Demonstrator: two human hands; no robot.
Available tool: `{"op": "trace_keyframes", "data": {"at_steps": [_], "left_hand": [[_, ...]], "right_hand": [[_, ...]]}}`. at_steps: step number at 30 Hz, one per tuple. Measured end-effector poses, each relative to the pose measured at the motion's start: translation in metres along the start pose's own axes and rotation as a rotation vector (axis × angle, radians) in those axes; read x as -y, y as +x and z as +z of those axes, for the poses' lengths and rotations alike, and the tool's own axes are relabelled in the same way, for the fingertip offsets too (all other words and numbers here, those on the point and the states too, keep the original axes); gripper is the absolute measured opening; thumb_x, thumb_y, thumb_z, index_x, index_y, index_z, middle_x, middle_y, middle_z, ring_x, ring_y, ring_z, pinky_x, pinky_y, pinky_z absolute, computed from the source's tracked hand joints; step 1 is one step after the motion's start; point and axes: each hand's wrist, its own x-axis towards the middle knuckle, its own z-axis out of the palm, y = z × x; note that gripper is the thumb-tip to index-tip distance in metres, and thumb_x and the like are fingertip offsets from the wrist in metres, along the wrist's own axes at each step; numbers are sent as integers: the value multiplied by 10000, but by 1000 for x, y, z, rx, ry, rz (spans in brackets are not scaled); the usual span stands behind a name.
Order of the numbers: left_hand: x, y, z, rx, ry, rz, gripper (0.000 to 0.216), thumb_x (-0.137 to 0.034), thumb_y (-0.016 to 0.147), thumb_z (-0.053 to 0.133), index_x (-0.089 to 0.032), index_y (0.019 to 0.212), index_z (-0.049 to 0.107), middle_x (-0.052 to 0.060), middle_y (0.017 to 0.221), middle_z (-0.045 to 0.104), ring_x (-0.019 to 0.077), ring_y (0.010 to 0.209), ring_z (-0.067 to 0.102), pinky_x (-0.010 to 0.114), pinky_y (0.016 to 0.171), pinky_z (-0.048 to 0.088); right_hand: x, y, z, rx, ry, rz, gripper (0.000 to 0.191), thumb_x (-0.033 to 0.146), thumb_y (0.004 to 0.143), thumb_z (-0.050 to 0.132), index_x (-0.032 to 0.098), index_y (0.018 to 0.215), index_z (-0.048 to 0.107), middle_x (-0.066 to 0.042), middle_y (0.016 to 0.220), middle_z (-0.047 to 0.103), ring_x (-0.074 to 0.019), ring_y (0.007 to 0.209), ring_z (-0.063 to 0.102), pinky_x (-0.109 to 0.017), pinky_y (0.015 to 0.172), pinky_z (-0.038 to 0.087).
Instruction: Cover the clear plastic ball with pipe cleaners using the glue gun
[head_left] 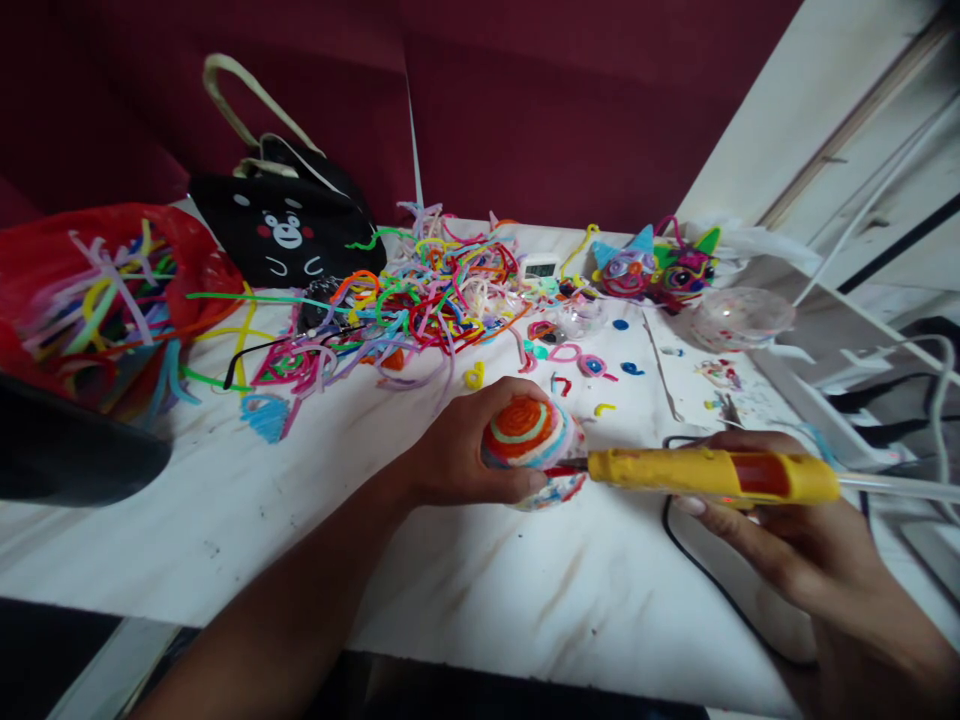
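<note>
Two bare hands are working over a white table (525,590), close to its near edge. The left hand (457,445) is holding a wrapped ball (529,435), which is covered with coils of orange, white and blue fuzzy wire; the fingers are curling around its left side and the thumb is pressing on its lower front, so the grip is closed on it. The ball is sitting just above the table top, near the middle of the view, and I cannot tell if its bottom is touching the surface. The right hand (780,530) is gripping a yellow glue gun (712,475) from below, with the fingers wrapping around the body and one fingertip showing under it. The gun is lying almost level, and its red tip is touching the right side of the ball. A black cord (712,590) is running in a curve over the table under this hand. Behind the ball, a big pile of pipe cleaners (420,300) in many colours is spreading over the table, with small coiled pieces lying near it. A black bag (289,230) with a bear face is standing at the far left, beside a red plastic bag (45,260) that is holding more pipe cleaners. Two cat figures (660,268) are standing side by side at the far right, just beside a clear bowl (742,318).
</note>
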Motion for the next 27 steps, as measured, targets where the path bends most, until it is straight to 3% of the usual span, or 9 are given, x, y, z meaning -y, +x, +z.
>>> {"op": "trace_keyframes", "data": {"at_steps": [9,14,23,27], "left_hand": [[2,0,1,1,-14,-4,573,-340,639,760,-217,1162,561,41,1052,688,244,933,656,343,832,513],[-2,1,0,5,5,7,554,-346,644,757,-201,1143,565,29,1019,680,228,924,645,327,824,512],[2,1,1,2,-85,69,538,-326,661,767,-204,1142,559,32,1029,676,212,906,649,309,805,518],[5,0,0,-34,-65,66,587,-348,645,782,-201,1163,549,25,1006,650,204,890,623,310,798,501]], "right_hand": [[-5,0,0,-10,-19,-35,198,253,881,625,349,1052,595,-37,1102,609,-261,975,635,-369,781,561],[-14,3,1,-75,33,-138,167,267,861,676,322,1012,630,-28,1068,610,-244,918,617,-356,748,534],[-16,1,5,-115,126,-47,184,269,843,713,311,1010,647,-33,1042,589,-220,882,608,-315,677,541],[-15,-1,6,-121,119,-56,193,254,842,707,306,1018,647,-36,1077,591,-227,922,609,-327,718,555]]}}
